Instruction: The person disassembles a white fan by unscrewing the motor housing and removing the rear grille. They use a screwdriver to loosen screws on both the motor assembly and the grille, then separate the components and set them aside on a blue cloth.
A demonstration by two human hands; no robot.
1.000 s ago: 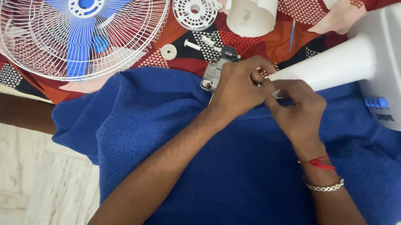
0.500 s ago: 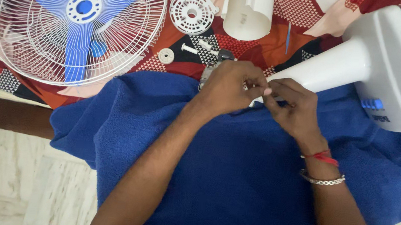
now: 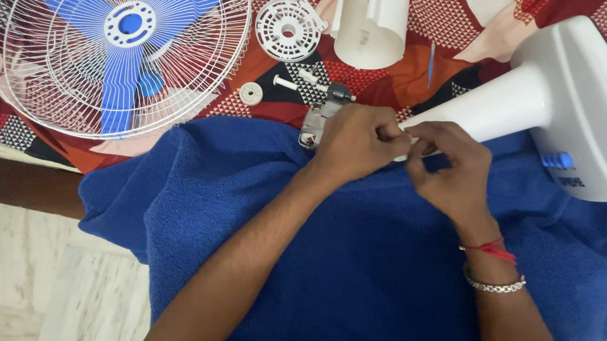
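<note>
Since a moment ago my hands have slid slightly left along the white fan stand, whose narrow end they meet at. My left hand is clenched over that tip and my right hand pinches it, above the blue towel. Just beside my left knuckles lies a small metal motor part; farther left sits the fan cage with blue blades.

Probably a home — patterned bedsheet, marble floor.
</note>
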